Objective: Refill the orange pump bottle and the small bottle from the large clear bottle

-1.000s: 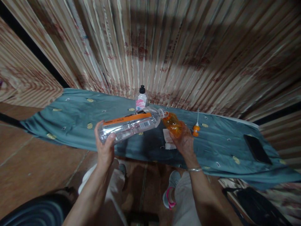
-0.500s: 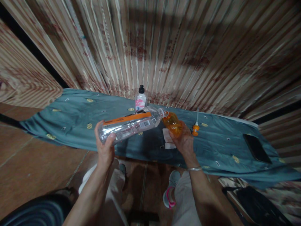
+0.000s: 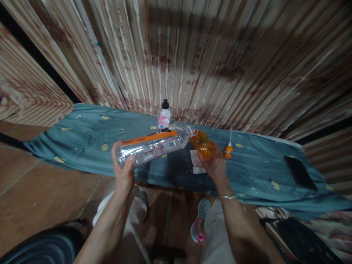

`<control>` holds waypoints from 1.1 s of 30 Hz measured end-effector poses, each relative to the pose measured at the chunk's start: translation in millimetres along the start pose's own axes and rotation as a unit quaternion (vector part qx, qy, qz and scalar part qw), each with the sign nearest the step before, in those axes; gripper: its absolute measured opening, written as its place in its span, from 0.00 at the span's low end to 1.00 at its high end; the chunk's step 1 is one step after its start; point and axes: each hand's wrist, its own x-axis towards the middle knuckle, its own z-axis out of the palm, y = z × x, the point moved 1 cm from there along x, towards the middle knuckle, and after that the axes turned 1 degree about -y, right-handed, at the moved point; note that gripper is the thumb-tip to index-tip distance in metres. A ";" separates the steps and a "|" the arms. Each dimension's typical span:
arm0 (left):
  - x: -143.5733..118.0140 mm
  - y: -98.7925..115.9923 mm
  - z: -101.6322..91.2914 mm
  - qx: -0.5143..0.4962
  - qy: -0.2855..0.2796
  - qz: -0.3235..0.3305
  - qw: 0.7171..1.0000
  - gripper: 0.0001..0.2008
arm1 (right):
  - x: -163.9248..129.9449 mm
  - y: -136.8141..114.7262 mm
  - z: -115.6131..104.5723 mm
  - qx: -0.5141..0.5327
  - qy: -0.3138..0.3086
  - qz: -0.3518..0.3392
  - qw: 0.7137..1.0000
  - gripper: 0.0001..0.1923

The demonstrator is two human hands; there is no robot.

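Observation:
My left hand (image 3: 124, 169) is wrapped round the base of a clear plastic bottle (image 3: 151, 146) with an orange-striped label and a barcode. The bottle lies nearly level in the air, its mouth to the right and slightly raised. In my right hand (image 3: 215, 163) is an orange see-through bottle (image 3: 202, 143), tilted so that its neck meets the clear bottle's mouth. Whether liquid passes between them I cannot tell. An orange pump top (image 3: 228, 151) with a thin tube lies on the cloth, right of that hand. Below the orange bottle is a folded white tissue (image 3: 197, 165).
A teal patterned cloth (image 3: 88, 146) covers the long table. At its back stands a small clear bottle (image 3: 164, 116) with a black cap and pink label. A dark phone (image 3: 300, 173) lies at the right. Pleated curtain (image 3: 176, 66) hangs behind. A black bag (image 3: 302, 238) is low at right.

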 end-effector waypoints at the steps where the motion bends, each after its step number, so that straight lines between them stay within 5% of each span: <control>1: 0.0 0.1 1.4 -0.006 0.005 -0.002 1.000 0.41 | 0.5 -0.2 -0.9 0.002 -0.003 0.004 1.000 0.46; 33: -1.5 2.4 21.7 -0.089 -0.005 -0.004 0.996 0.42 | 3.2 5.3 -7.3 0.025 -0.011 0.037 0.999 0.44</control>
